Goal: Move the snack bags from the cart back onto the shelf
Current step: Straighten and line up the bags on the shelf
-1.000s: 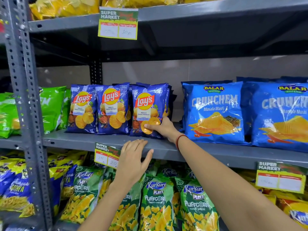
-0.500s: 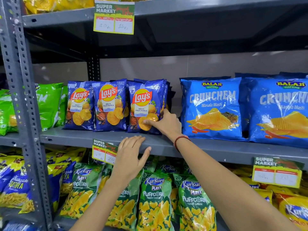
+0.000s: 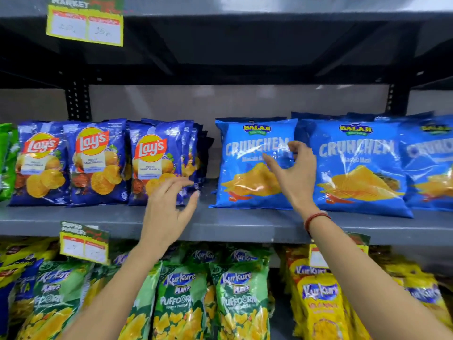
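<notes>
The right hand point(image 3: 293, 175) is raised in front of the left Crunchem bag point(image 3: 252, 165), fingers spread and curled, thumb apart, holding nothing; whether the fingertips touch the bag's front cannot be told. A red band point(image 3: 316, 218) circles its wrist. The left hand point(image 3: 169, 207) is lower and to the left, open with loose fingers, empty, its fingertips in front of the lower right corner of the rightmost Lay's bag point(image 3: 157, 165).

The Lay's bags are dark blue with the red and yellow logo and pictured ridged chips. Three rows stand upright side by side on the middle shelf point(image 3: 245, 225), more bags stacked behind the right one. Left of them is a green bag point(image 3: 6, 163), cut by the frame edge. To the right, past a narrow gap of bare shelf, stand three light blue Crunchem bags, bigger, leaning a little back, the nearest overlapping its neighbour point(image 3: 355, 168).

A bare strip of grey shelf runs along the near edge in front of all the bags. A price tag point(image 3: 84, 241) hangs from that edge at left. The shelf above leaves tall open room over the bags and bears another tag point(image 3: 85, 23). Below, green Kurkure bags point(image 3: 181, 298) and yellow ones point(image 3: 318, 305) crowd the lower shelf.
</notes>
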`<state>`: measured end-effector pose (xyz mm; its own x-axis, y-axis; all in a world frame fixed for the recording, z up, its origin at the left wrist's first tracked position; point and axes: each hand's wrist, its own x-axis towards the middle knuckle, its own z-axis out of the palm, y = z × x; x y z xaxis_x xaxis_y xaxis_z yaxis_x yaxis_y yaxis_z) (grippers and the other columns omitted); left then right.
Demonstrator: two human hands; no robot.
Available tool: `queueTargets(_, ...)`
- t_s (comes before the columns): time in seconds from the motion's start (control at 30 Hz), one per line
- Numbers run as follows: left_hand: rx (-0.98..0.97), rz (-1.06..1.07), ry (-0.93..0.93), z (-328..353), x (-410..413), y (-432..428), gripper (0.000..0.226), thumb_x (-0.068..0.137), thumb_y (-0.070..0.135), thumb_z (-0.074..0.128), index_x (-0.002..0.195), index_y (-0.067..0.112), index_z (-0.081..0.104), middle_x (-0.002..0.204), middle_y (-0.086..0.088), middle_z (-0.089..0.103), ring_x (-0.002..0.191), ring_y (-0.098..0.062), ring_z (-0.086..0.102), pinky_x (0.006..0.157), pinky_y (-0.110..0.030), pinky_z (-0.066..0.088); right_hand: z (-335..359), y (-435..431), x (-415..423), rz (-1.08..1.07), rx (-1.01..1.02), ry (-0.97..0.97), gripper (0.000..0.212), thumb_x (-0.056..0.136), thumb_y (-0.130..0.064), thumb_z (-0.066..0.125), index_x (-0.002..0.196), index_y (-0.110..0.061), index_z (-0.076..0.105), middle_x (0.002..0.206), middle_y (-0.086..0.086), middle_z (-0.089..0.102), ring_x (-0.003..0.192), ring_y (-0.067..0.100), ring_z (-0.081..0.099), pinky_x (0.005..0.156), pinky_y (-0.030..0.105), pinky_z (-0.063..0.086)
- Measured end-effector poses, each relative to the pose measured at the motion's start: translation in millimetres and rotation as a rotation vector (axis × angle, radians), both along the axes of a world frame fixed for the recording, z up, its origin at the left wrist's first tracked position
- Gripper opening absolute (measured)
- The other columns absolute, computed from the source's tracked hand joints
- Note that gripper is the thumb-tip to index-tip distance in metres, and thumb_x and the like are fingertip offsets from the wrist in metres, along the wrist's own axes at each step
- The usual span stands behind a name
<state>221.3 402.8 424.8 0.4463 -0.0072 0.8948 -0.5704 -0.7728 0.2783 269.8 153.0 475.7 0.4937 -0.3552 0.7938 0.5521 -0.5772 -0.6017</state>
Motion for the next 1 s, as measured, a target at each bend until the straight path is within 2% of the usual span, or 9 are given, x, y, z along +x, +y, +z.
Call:
queueTargets(0.07, -0.057, -0.144, 0.101, 17.5, 12.8, -28.3, 0.050, 0.080, 0.052, 0.053, 0.116, 0.017, 0.057, 0.117, -0.002, 0.057, 0.107, -0.009, 0.049, 0.090, -0.016, 0.035, -2.1, -13.9, 9.0, 0.030, -0.007, 0.087, 0.079, 0.069, -0.048, 0.079, 0.129, -0.009, 0.047, 0.126, 0.010, 0.052, 0.119, 0.026, 0.047, 0.093, 0.025, 0.037)
queueTargets(0.2, -0.221, -0.343, 0.664, 45.1, 42.5, -63.1, 0.094, 0.070, 0.043, 0.075, 0.143, 0.021, 0.021, 0.142, 0.000, 0.034, 0.127, -0.016, 0.037, 0.108, -0.038, 0.033, -1.2, -24.9, 20.0, 0.264, 0.158, 0.398, 0.099, 0.065, -0.053, 0.080, 0.143, -0.014, 0.032, 0.144, 0.006, 0.046, 0.131, 0.025, 0.045, 0.109, 0.039, 0.038)
queueTargets(0.3, -0.220, -0.491, 0.934, 51.0, 62.4, -61.3, 0.081, 0.063, 0.033, 0.083, 0.130, 0.017, 0.041, 0.132, 0.001, 0.055, 0.110, -0.011, 0.056, 0.094, -0.028, 0.045, 0.7, -24.5, 28.1, 0.421, 0.305, 0.550, 0.106, 0.056, -0.065, 0.078, 0.141, -0.015, 0.040, 0.142, 0.003, 0.050, 0.127, 0.024, 0.050, 0.107, 0.041, 0.042)
queueTargets(0.37, -0.161, -0.485, 0.926, 47.8, 70.9, -59.4, 0.070, 0.062, 0.024, 0.085, 0.122, 0.016, 0.050, 0.119, 0.000, 0.064, 0.100, -0.009, 0.061, 0.080, -0.018, 0.047, 0.3, -24.9, 36.3, 0.443, 0.337, 0.532, 0.099, 0.045, -0.068, 0.079, 0.126, -0.016, 0.058, 0.129, 0.004, 0.062, 0.117, 0.023, 0.058, 0.101, 0.041, 0.048)
queueTargets(0.5, -0.244, -0.551, 0.798, 45.3, 76.6, -62.3, 0.047, 0.068, 0.003, 0.079, 0.104, 0.021, 0.053, 0.097, 0.010, 0.064, 0.084, 0.002, 0.060, 0.060, -0.004, 0.047, 7.0, -24.7, 39.4, 0.523, 0.309, 0.446, 0.046, 0.061, -0.043, 0.086, 0.093, -0.015, 0.070, 0.099, 0.003, 0.075, 0.096, 0.022, 0.069, 0.080, 0.034, 0.056)
queueTargets(0.6, -0.286, -0.524, 0.704, 44.9, 78.7, -65.5, 0.061, 0.063, 0.003, 0.082, 0.110, 0.021, 0.049, 0.104, 0.006, 0.064, 0.096, -0.011, 0.061, 0.076, -0.015, 0.049, 13.2, -25.5, 40.9, 0.556, 0.303, 0.374, 0.050, 0.063, -0.036, 0.086, 0.104, -0.013, 0.068, 0.102, 0.003, 0.075, 0.096, 0.021, 0.070, 0.080, 0.038, 0.058)
queueTargets(0.73, -0.275, -0.449, 0.678, 40.7, 82.8, -68.3, 0.085, 0.040, 0.030, 0.090, 0.113, 0.028, 0.047, 0.116, 0.001, 0.062, 0.108, -0.018, 0.058, 0.095, -0.036, 0.047, 5.8, -26.3, 43.4, 0.549, 0.332, 0.353, 0.050, 0.067, -0.029, 0.085, 0.109, -0.011, 0.065, 0.106, 0.005, 0.073, 0.096, 0.020, 0.069, 0.078, 0.033, 0.057)
queueTargets(0.9, -0.225, -0.477, 0.804, 36.6, 82.5, -67.3, 0.060, 0.064, 0.010, 0.083, 0.112, 0.024, 0.050, 0.097, 0.016, 0.061, 0.090, -0.002, 0.058, 0.066, -0.008, 0.045, 0.5, -26.5, 37.8, 0.542, 0.348, 0.399, 0.048, 0.071, -0.033, 0.082, 0.111, -0.013, 0.062, 0.110, 0.004, 0.070, 0.089, 0.013, 0.065, 0.065, 0.022, 0.050)
queueTargets(1.0, -0.175, -0.447, 0.871, 33.6, 82.2, -67.0, 0.056, 0.066, 0.010, 0.082, 0.114, 0.019, 0.054, 0.092, 0.016, 0.061, 0.082, 0.006, 0.053, 0.053, -0.002, 0.042, -1.2, -25.2, 32.1, 0.475, 0.334, 0.397, 0.053, 0.069, -0.038, 0.082, 0.112, -0.017, 0.059, 0.113, 0.001, 0.067, 0.103, 0.018, 0.063, 0.079, 0.027, 0.051)
